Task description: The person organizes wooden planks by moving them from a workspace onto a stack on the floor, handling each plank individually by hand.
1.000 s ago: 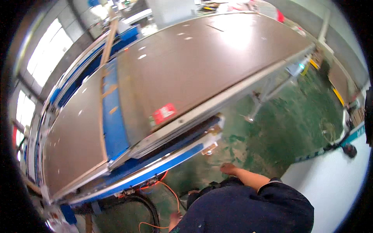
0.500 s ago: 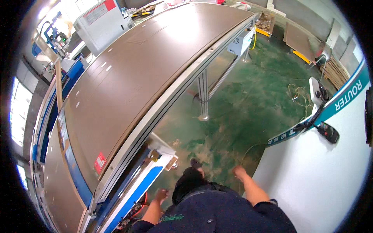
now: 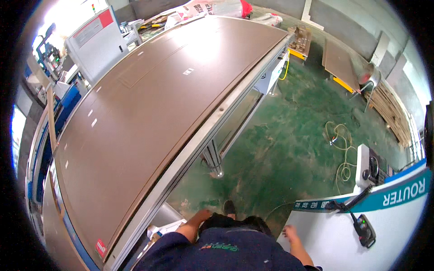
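My left hand [image 3: 201,217] hangs close to my body, beside the metal side rail [image 3: 199,131] of a long table. Its fingers blur against my dark clothing. To the right, my right hand [image 3: 290,233] is held low with loosely bent fingers slightly apart, and nothing shows in it. It is nearest the edge of a white machine cabinet [image 3: 330,235] with a teal band. A large brown panel [image 3: 149,113] covers the long table on my left, with small white labels on it and a red label [image 3: 101,247] at its near corner.
A black handheld controller [image 3: 364,231] with a coiled cord rests on the cabinet, near a white control box [image 3: 362,165]. A pale hose [image 3: 346,156] lies on the green floor [image 3: 289,149]. Stacked boards [image 3: 392,110] and a brown sheet stack [image 3: 339,65] stand at the far right.
I have moved forward along the table; its leg and the white cabinet now appear closer. My left hand has swung forward, and my right hand has swung back.
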Motion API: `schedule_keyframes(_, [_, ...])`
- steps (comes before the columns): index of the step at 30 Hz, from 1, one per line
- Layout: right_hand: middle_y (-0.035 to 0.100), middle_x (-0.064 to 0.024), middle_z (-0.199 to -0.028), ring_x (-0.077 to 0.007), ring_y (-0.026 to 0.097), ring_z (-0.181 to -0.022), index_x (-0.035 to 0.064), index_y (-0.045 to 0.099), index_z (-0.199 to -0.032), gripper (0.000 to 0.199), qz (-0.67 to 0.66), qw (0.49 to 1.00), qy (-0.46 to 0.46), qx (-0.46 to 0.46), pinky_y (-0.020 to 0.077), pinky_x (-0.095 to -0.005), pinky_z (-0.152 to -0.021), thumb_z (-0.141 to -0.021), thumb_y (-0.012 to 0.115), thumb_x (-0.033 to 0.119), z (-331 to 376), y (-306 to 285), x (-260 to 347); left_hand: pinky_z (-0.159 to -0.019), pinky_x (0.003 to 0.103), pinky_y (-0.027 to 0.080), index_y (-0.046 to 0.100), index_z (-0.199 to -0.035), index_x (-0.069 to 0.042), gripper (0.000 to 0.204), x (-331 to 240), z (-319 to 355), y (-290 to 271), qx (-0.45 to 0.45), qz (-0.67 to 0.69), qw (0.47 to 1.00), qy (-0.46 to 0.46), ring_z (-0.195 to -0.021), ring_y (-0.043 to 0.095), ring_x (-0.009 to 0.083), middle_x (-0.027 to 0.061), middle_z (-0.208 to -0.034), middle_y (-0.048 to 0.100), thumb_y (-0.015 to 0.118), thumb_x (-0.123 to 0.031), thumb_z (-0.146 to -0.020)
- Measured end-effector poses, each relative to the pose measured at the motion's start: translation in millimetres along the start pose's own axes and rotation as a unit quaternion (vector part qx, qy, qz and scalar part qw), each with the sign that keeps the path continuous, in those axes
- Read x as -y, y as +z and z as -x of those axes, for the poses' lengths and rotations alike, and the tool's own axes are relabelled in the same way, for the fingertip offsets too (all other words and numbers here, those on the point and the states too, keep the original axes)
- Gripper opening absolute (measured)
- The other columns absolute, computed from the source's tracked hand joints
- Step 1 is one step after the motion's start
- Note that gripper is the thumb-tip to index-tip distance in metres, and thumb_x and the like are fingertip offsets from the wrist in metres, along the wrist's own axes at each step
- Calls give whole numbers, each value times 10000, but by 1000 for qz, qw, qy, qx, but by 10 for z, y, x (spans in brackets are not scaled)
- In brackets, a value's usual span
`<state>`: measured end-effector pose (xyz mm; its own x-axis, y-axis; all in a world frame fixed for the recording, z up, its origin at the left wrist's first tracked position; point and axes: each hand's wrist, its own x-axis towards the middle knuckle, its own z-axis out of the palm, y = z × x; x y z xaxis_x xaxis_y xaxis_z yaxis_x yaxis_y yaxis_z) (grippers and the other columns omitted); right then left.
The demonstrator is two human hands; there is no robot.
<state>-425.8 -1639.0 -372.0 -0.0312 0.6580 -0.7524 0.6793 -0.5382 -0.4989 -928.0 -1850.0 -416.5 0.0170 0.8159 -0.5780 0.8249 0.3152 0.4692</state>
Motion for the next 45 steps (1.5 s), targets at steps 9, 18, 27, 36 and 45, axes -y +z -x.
schedule_keyframes(9, [587, -100, -729, -225, 606, -593, 37, 603, -944, 173, -117, 992, 51, 16, 451, -376, -485, -854, 531, 166, -1309, -131, 1884, -758, 425, 493, 617, -1015, -46, 345, -675, -1905, -2196, -156, 281, 945, -56, -916, 626, 329, 168, -964, 651, 581, -358, -872])
schedule_keyframes(18, [674, -170, -904, -253, 649, -760, -49, 634, -1054, 335, 129, 970, -206, 29, 515, -349, -672, -816, 586, 182, -3451, -669, 4938, -724, 381, 492, 639, -1025, -77, 292, -618, -3206, -2759, -88, 60, 992, -69, -827, 635, 264, 132, -925, 666, 589, -323, -878])
schedule_keyframes(27, [625, -71, -787, -159, 578, -623, 2, 615, -1005, 215, -43, 956, -272, 95, 465, -292, -544, -863, 560, 154, -4769, -1740, 6747, -859, 525, 476, 672, -1030, -47, 322, -981, -4450, -3246, -15, 246, 936, -253, -961, 613, 412, 189, -1052, 656, 528, -278, -858])
schedule_keyframes(36, [601, -136, -713, -268, 607, -645, 13, 617, -817, 168, 339, 913, -219, 58, 474, -371, -538, -827, 607, 180, -6110, -3277, 5056, -825, 475, 476, 642, -1093, -42, 394, -1009, -6913, -4303, -3, 249, 957, -147, -939, 627, 349, 200, -997, 657, 555, -345, -856])
schedule_keyframes(45, [641, -163, -807, -332, 633, -737, 70, 661, -902, 211, 277, 956, -95, -23, 487, -429, -625, -825, 574, 247, -7179, -3839, 4830, -690, 427, 498, 670, -818, -48, 252, -2406, -8546, -6498, -83, 260, 958, -86, -757, 649, 307, 171, -772, 661, 583, -284, -796])
